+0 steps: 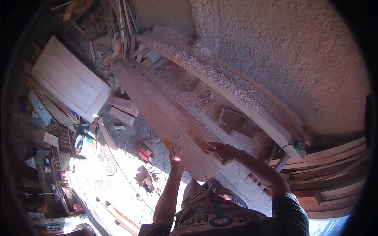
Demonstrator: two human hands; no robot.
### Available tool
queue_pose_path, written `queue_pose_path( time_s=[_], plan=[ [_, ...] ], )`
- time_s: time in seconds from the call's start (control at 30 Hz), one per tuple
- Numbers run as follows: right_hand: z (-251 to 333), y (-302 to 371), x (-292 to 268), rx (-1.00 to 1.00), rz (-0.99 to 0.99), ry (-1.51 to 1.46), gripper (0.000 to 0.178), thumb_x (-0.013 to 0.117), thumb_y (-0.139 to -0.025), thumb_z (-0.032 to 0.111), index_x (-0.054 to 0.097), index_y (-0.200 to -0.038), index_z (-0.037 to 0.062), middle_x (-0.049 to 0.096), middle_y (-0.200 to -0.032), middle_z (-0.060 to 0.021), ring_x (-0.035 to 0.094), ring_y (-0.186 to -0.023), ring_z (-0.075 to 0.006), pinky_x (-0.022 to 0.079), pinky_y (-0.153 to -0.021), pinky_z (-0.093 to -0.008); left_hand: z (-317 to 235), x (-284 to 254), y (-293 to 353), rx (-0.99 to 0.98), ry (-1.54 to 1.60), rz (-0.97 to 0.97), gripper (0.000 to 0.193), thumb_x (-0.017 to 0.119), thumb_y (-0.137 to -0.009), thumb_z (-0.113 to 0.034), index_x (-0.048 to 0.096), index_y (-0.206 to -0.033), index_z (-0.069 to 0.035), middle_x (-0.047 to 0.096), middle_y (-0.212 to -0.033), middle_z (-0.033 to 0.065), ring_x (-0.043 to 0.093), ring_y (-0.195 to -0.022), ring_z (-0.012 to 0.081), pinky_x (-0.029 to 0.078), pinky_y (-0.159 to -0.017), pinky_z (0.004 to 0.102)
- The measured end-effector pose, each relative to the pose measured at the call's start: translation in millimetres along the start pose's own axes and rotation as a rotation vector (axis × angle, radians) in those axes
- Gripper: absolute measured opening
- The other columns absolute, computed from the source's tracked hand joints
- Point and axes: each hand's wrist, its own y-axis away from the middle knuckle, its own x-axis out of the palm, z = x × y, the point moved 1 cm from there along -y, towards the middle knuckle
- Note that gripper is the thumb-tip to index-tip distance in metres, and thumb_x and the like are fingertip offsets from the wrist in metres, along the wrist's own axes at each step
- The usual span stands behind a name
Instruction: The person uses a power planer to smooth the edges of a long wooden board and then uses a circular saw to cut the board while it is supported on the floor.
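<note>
A long, wide wooden plank (151, 108) stretches from in front of my body toward the far left. At its near end, my left hand (175, 159) is closed on the left edge, a patch of sunlight on it. Across from it, my right hand (223, 152) grips near the right edge, with one finger stretched out over the wood and the others bent. The undersides of both hands are hidden. Dust and small chips are scattered over the plank's surface.
A long beam (236, 98) heaped with shavings runs along the wall at right. Stacked curved boards (334, 177) lie at the near right. At left are a pale panelled door (71, 78), a white bucket (85, 145), a red power tool (145, 154) and cords on the sunlit floor.
</note>
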Motion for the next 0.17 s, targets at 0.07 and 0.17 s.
queue_pose_path(
  time_s=[0.07,0.17],
  plan=[
    [6.8,-6.1,4.6,-0.05,0.192,0.21,0.101,0.085,-0.069,0.031,0.036,-0.155,0.0144,0.022,-0.164,-0.0152,0.027,-0.149,-0.04,0.041,-0.114,-0.0504,-0.1,10.7,-1.5,-0.06,-0.104,-0.146,0.081,0.041,-0.1,-0.066,0.038,-0.15,-0.003,0.053,-0.141,0.015,0.06,-0.12,0.0301,0.053,-0.097,0.0447],
    [9.9,-14.2,11.8,-0.089,0.236,0.306,0.106,0.085,-0.068,0.029,0.029,-0.157,0.0116,0.023,-0.164,-0.0161,0.025,-0.148,-0.0435,0.041,-0.113,-0.0514,13.6,-11.9,-12.6,-0.056,-0.113,-0.089,0.086,0.036,-0.099,-0.071,0.033,-0.152,-0.003,0.047,-0.146,0.0177,0.055,-0.126,0.0337,0.048,-0.104,0.0476]
  ],
)
